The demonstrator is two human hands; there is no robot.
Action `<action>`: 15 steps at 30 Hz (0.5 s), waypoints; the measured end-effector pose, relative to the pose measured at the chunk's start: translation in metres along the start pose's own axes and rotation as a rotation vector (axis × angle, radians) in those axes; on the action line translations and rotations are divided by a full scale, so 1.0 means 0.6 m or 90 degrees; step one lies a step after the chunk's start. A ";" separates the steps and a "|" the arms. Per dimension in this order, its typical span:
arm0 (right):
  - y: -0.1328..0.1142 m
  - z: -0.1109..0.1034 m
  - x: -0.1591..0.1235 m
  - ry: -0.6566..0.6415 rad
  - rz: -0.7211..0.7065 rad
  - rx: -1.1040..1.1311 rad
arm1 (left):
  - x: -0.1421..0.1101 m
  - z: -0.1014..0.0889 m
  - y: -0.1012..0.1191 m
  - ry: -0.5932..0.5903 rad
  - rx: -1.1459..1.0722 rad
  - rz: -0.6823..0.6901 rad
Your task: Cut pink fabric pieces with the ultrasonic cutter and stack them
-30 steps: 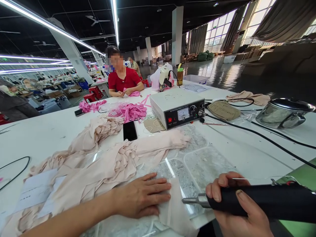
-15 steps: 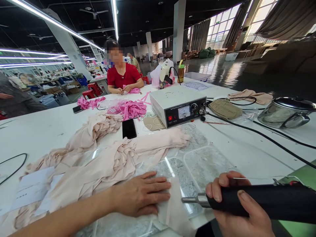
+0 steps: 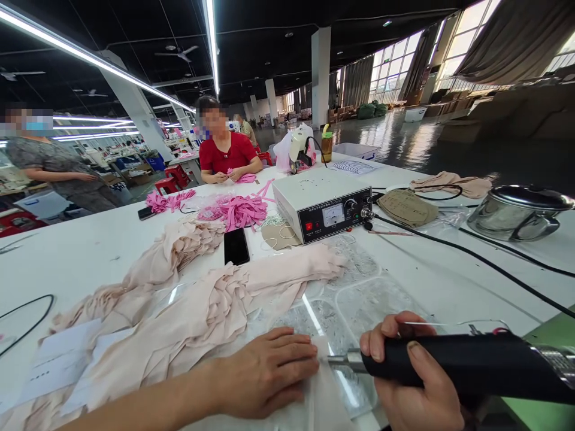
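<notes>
At the near edge of one table (image 3: 112, 245), the left hand (image 3: 269, 374) lies flat, fingers extended, on one cloth (image 3: 330, 398); the right hand (image 3: 404, 398) has fingers wrapped around one tool (image 3: 480, 362).

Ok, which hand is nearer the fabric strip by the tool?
Left. The left hand rests on the fabric strip; the right hand, right of it, grips the black tool.

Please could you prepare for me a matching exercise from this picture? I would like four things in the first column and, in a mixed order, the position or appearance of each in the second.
1. left hand
2. right hand
3. control box
4. lidded pot

A. shiny metal
B. wrapped around a black handheld tool
C. white top, black front panel
D. palm down on pale fabric

Pairs: 1-D, 2-B, 3-C, 4-A
</notes>
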State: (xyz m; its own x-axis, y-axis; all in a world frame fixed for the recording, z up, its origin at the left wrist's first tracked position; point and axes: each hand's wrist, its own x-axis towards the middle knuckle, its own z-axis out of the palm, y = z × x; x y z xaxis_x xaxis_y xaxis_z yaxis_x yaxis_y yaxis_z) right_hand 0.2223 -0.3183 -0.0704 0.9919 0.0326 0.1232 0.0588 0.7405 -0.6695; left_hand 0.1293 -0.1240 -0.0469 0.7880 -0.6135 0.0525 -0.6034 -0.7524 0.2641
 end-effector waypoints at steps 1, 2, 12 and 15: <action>0.000 0.000 0.000 -0.005 -0.003 0.000 | 0.005 0.005 0.001 0.019 -0.001 -0.011; 0.000 0.000 -0.001 -0.009 -0.005 0.002 | 0.009 0.009 0.002 0.039 -0.003 -0.023; 0.000 -0.008 -0.007 -0.052 0.037 0.010 | 0.038 0.013 0.009 0.103 0.035 -0.054; 0.000 -0.012 -0.006 -0.062 0.047 0.009 | 0.039 0.013 0.010 0.088 0.044 -0.061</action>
State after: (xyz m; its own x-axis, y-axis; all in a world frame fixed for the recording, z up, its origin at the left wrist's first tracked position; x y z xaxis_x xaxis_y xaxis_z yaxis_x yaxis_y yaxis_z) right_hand 0.2192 -0.3234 -0.0762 0.9777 0.1520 0.1449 -0.0164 0.7430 -0.6691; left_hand 0.1435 -0.1447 -0.0514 0.8484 -0.5033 0.1643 -0.5285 -0.8231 0.2078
